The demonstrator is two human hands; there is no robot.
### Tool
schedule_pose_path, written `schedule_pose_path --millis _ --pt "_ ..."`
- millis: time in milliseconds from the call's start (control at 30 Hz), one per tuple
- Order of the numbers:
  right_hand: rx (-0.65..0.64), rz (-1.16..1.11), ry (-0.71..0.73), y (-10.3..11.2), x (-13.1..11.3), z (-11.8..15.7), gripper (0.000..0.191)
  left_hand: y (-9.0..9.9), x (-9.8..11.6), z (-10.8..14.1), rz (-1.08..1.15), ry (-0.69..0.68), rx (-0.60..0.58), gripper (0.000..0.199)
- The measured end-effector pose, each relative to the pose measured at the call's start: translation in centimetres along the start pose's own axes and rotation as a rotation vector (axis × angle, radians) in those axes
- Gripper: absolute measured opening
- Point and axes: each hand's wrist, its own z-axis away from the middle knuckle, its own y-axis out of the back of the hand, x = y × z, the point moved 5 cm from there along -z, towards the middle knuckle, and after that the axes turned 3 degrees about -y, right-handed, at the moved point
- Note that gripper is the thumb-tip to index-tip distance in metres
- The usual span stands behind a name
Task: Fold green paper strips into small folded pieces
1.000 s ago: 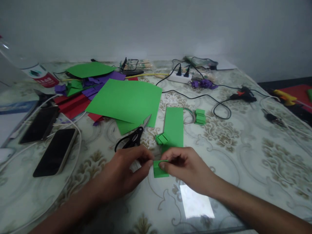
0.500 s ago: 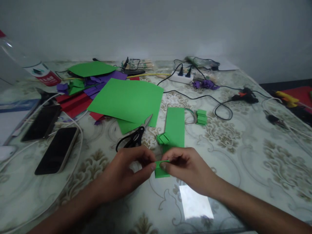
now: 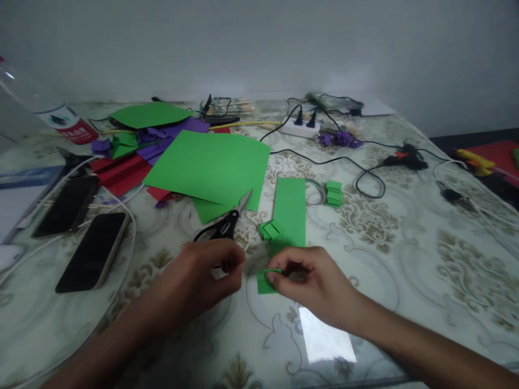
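Note:
My right hand [image 3: 314,278] pinches a small folded piece of green paper [image 3: 265,283] between thumb and fingers, low over the table. My left hand [image 3: 213,273] is a short way to its left, apart from the paper. Its thumb and fingers are curled together, and I see nothing in them. Just beyond the hands lies a green paper strip [image 3: 290,205], its near end partly behind my right hand. A small folded green paper piece [image 3: 271,230] rests against its left edge. Black-handled scissors [image 3: 233,216] lie behind my left hand, blades pointing away, handles partly covered.
Large green sheets [image 3: 211,167] lie over red paper [image 3: 121,175] and purple paper [image 3: 174,132]. Two phones [image 3: 93,251] and white cables are at left. Another folded green piece [image 3: 333,194], a power strip [image 3: 300,128] and a glue gun [image 3: 405,158] are farther right.
My left hand has let go of the small green paper and drawn back to the left. My right hand still pinches the paper in nearly the same place.

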Motion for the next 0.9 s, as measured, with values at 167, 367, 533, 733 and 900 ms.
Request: schedule_pose_path --millis 167,367,533,733,900 --pt "0.024 -0.058 -0.007 0.1 -0.1 -0.2 0.015 0.1 0.0 -0.2 0.023 0.033 0.051 0.010" --pt "0.014 -0.058 0.022 -0.3 -0.2 0.0 0.012 -2.2 0.1 0.0 0.140 0.029 -0.044 0.010" --pt "0.021 -0.083 0.045 -0.1 -0.2 -0.1 0.014 -2.4 -0.4 0.0 0.119 0.067 -0.103 0.017" --pt "0.048 -0.067 0.063 0.5 -0.5 -0.3 0.021 -2.0 -0.4 -0.1 0.105 0.067 -0.099 0.019" --pt "0.074 -0.015 0.084 0.5 -0.4 -0.2 0.020 -2.0 -0.1 -0.1 0.114 0.077 -0.082 0.019"
